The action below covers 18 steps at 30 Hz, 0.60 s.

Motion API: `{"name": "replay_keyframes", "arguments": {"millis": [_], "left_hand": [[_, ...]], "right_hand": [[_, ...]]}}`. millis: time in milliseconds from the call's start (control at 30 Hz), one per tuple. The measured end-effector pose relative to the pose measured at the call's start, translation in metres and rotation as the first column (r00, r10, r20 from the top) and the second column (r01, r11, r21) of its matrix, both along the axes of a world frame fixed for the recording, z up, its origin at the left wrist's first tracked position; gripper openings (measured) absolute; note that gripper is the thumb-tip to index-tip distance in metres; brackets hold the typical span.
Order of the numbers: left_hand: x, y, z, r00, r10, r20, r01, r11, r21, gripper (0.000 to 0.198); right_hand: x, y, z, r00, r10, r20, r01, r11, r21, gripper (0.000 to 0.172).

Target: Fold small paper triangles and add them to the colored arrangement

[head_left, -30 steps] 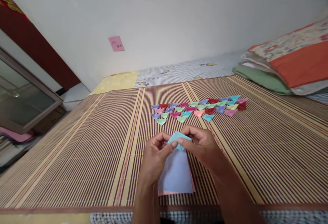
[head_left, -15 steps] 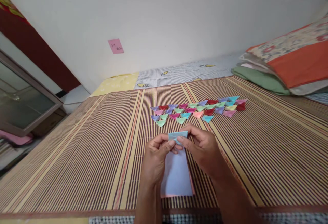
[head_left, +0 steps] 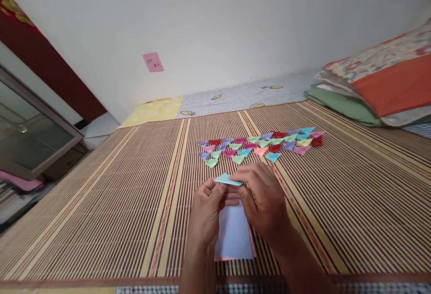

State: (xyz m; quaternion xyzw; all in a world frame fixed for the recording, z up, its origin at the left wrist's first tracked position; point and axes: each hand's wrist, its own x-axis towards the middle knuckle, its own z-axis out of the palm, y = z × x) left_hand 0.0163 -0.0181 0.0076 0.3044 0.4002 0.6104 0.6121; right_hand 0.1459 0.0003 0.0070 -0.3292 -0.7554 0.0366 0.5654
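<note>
A small piece of light blue folded paper [head_left: 223, 178], roughly triangular from this side, is held up between my two hands above the mat. My left hand [head_left: 207, 206] pinches its left and lower part, thumb in front. With closed fingers, my right hand [head_left: 264, 195] grips the right end, its fingertips lying over the top. Below them lies a stack of rectangular paper sheets [head_left: 234, 235], pale lavender on top with a pink edge showing beneath. Beyond my hands, rows of small folded paper triangles [head_left: 249, 145] in many colours lie on the mat.
A striped woven mat [head_left: 117, 208] covers the bed. Folded bedding with an orange and floral pillow [head_left: 393, 87] is piled at the right. A pink note [head_left: 152, 62] is stuck on the white wall. A glass-fronted cabinet [head_left: 33, 128] stands at the left.
The light blue paper has gone from a rectangular strip facing me to a tilted, triangular shape. My right hand has shifted its fingers over the top of it.
</note>
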Motion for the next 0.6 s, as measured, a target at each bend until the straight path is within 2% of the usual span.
{"name": "replay_keyframes", "arguments": {"millis": [100,233,367,600], "left_hand": [[-0.002,-0.004,0.009,0.991,0.002,0.137,0.004,0.999,-0.042,0.035],[-0.009,-0.007,0.014,0.961,0.019,0.277,0.019,0.991,-0.135,0.035],[-0.016,-0.005,0.011,0.965,0.063,0.254,-0.034,0.992,-0.118,0.030],[-0.021,0.000,0.005,0.981,0.138,0.137,-0.131,0.990,-0.057,0.037]], "right_hand": [[-0.003,0.000,-0.004,0.994,-0.075,0.075,0.068,0.993,0.102,0.022],[-0.008,0.000,-0.011,0.987,-0.106,0.118,0.091,0.987,0.130,0.021],[-0.017,-0.001,-0.018,0.988,-0.066,0.138,0.048,0.991,0.128,0.018],[-0.025,-0.002,-0.020,0.987,0.002,0.161,-0.016,0.997,0.081,0.018]]}}
